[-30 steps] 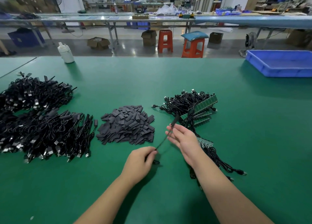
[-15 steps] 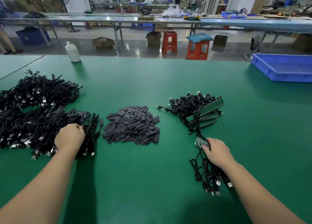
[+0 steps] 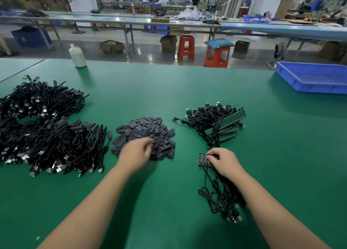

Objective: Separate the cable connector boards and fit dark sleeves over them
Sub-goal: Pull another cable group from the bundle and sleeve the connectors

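Observation:
A pile of dark sleeves (image 3: 148, 134) lies at the table's centre. My left hand (image 3: 136, 154) is blurred over the pile's near left edge, fingers curled down onto it; what it holds cannot be made out. My right hand (image 3: 224, 161) grips a short strip of joined connector boards (image 3: 202, 159), whose black cables (image 3: 221, 198) trail toward me. Behind it lies a bundle of cables with green board strips (image 3: 229, 122).
Two big heaps of sleeved black cables (image 3: 47, 136) fill the left side of the green table (image 3: 281, 154). A blue tray (image 3: 315, 77) stands at the far right, a white bottle (image 3: 77, 56) at the far left edge.
My left hand has left the finished cable heap and swung right onto the sleeve pile. My right hand stays on the board strip, now gripping its end.

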A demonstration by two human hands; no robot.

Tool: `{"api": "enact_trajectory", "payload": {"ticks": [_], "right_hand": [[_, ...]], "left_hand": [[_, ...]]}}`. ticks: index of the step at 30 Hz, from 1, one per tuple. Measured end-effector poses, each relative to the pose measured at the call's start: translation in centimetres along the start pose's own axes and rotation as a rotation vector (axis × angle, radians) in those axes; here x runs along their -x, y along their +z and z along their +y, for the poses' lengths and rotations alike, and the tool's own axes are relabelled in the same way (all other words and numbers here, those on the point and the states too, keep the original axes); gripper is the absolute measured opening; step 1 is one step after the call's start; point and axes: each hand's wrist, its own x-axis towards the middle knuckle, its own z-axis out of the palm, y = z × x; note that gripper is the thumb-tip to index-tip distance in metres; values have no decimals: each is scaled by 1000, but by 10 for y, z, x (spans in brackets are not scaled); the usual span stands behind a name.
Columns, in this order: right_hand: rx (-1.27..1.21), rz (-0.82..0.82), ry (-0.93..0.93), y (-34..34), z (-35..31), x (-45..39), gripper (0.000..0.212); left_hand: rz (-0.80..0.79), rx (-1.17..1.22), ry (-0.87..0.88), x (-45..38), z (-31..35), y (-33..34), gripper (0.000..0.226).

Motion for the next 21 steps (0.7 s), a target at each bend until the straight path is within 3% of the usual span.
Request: {"api": "enact_trajectory", "payload": {"ticks": [3,6,9,21], "right_hand": [[-9,-8,-29,5,-12,2,14],[-34,17,-52,6,-18,3,12],[-63,32,-102,2,-19,4,8],[68,225,-151,-4,-24,9,18]], "left_hand": [[-246,315,10,20,60,40,41],[-365,463,-60,31,99,67,44],[-313,478,-120,31,115,73,19],[-113,358,-165,31,136,72,28]]}}
